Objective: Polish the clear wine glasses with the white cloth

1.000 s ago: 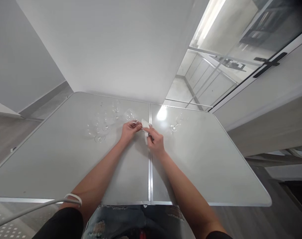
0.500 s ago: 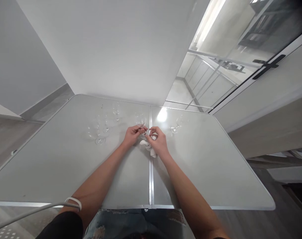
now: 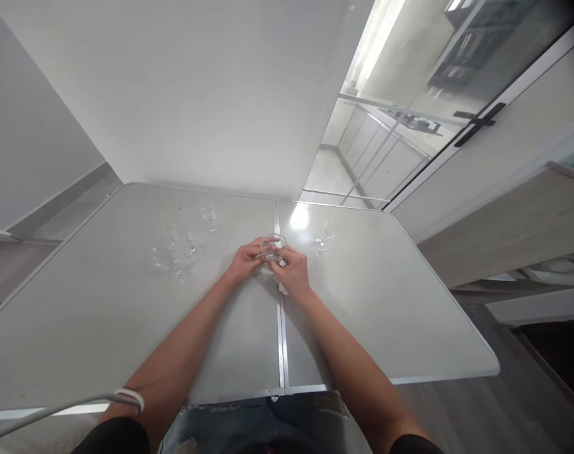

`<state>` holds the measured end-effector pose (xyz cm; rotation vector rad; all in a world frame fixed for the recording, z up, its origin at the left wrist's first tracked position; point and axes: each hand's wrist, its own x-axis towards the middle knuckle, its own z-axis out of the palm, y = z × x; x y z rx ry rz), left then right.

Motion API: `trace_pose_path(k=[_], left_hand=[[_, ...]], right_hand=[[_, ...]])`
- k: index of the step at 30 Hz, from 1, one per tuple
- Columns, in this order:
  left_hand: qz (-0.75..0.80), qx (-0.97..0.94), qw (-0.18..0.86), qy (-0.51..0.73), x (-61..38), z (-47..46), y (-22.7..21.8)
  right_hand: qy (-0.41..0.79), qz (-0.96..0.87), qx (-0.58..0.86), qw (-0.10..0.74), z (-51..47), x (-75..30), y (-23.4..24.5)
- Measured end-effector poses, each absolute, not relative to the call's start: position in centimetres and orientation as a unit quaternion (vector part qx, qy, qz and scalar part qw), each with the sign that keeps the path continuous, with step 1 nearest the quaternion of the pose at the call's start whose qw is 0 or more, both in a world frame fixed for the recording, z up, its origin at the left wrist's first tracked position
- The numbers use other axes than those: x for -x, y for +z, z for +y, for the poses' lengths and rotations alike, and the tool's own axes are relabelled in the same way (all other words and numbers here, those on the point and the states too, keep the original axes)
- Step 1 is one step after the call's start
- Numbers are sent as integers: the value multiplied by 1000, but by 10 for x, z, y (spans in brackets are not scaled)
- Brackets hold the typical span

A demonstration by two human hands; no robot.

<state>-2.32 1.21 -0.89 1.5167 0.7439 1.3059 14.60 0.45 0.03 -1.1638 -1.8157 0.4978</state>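
Observation:
Near the table's centre seam, a clear wine glass [image 3: 273,239] is between my two hands, its round outline turned up towards me. My left hand [image 3: 244,261] has its fingers closed on the glass from the left side. From the right, my right hand [image 3: 295,272] pinches a white cloth [image 3: 283,289] against the glass; the cloth hangs below the fingers and is partly hidden. To the left stand several more stemmed glasses, among them a near glass [image 3: 179,272] and a far glass [image 3: 210,224]. Another glass [image 3: 321,243] is to the right.
The pale table [image 3: 362,302] has a metal seam [image 3: 281,347] down its middle and a metal edge. A white wall [image 3: 211,113] rises behind it, with a glass door at the right. A grey cable [image 3: 55,410] runs to a white band on my left forearm.
The glass in my hands has tilted, so its round outline now faces up towards me. My hands have closed in around it, and the view has shifted slightly.

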Motion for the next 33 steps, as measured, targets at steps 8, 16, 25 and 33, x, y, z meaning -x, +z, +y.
trace_pose_path(k=[8, 16, 25, 33], left_hand=[[262, -631, 510, 522, 26, 9, -10], [286, -607, 477, 568, 27, 13, -13], [328, -605, 454, 566, 26, 13, -10], [345, -613, 450, 550, 28, 13, -10]], right_hand=[[239, -732, 432, 470, 2, -142, -3], [179, -691, 463, 525, -2, -157, 35], [68, -528, 651, 541, 3, -302, 96], [100, -515, 754, 395, 64, -360, 19]])
